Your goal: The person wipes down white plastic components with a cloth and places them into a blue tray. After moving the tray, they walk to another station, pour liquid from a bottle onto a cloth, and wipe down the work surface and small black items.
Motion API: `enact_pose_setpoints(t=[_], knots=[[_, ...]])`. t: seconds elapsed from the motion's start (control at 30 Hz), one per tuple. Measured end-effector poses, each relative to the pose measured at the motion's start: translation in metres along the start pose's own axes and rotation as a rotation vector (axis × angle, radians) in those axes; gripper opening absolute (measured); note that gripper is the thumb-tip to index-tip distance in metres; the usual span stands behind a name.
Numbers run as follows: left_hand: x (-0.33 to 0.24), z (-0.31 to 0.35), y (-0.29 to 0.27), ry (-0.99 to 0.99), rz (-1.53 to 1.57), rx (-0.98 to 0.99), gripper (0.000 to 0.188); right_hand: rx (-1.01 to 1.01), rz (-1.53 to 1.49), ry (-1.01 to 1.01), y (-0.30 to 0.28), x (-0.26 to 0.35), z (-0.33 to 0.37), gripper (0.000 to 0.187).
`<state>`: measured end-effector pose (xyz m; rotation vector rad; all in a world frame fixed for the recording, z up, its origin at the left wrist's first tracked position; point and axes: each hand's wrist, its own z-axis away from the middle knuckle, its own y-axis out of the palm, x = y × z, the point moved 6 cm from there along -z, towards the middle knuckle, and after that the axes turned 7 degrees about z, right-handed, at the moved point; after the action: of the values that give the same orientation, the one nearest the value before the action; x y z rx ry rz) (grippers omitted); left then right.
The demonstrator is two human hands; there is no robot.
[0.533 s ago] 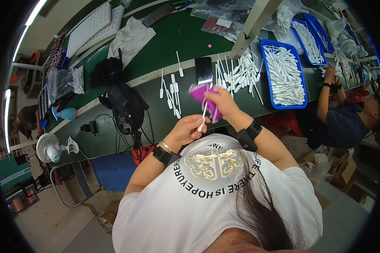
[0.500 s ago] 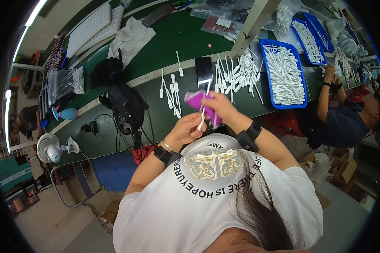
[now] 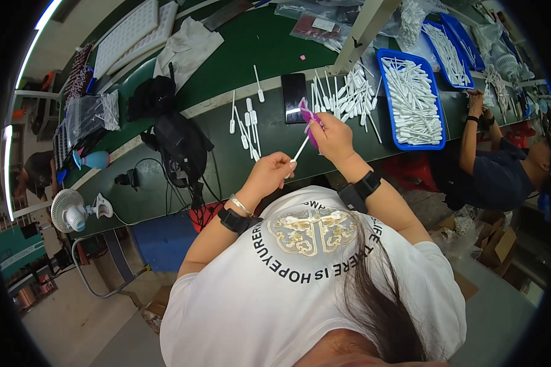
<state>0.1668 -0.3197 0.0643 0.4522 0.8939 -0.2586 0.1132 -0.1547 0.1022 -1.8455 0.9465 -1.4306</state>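
Note:
My left hand (image 3: 268,176) pinches one end of a slim white plastic stick (image 3: 301,149), near my chest. Its thick end, if it has one, is hidden in those fingers. At the stick's other end my right hand (image 3: 335,139) is closed on a bunched purple cloth (image 3: 313,122), which wraps round the shaft. Beyond the hands lies a black phone (image 3: 293,96). Several similar white sticks with thick ends (image 3: 249,119) lie left of the phone, and a looser pile of them (image 3: 354,98) lies to its right.
A blue tray (image 3: 421,147) full of white sticks stands right of the pile, with more blue trays behind it. On the left are a black bag (image 3: 182,150), loose cables and a small white fan (image 3: 70,211). A metal post (image 3: 364,37) rises at the back. Another person (image 3: 493,168) sits at right.
My right hand has moved slightly right with the cloth, which is now gathered smaller. My left hand has shifted a little left, and the stick now slants between both hands.

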Motion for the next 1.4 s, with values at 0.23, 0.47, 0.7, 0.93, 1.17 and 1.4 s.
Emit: enact_pose_setpoints(t=[0.23, 0.47, 0.7, 0.93, 1.17, 1.4], knots=[[-0.002, -0.012, -0.014, 0.093, 0.106, -0.139, 0.014, 0.467, -1.279, 0.787, 0.046, 0.000, 0.038, 0.028], [-0.008, -0.023, 0.005, 0.601, -0.340, -0.178, 0.021, 0.211, -1.051, 0.321, 0.068, 0.019, 0.044, 0.023], [-0.060, -0.011, -0.012, 0.407, -0.174, -0.220, 0.017, 0.296, -0.814, 0.346, 0.035, 0.015, 0.029, 0.020], [-0.055, -0.023, -0.006, 0.335, 0.151, -0.057, 0.018, 0.712, -0.917, 0.380, 0.037, 0.039, 0.045, 0.023], [-0.066, -0.012, -0.027, 0.527, 0.442, -0.209, 0.016, 0.721, -1.154, 0.636, 0.035, 0.015, 0.057, 0.027], [-0.048, -0.028, 0.003, 0.552, 0.011, -0.302, 0.013, 0.348, -0.836, 0.241, 0.040, 0.011, 0.047, 0.031]])
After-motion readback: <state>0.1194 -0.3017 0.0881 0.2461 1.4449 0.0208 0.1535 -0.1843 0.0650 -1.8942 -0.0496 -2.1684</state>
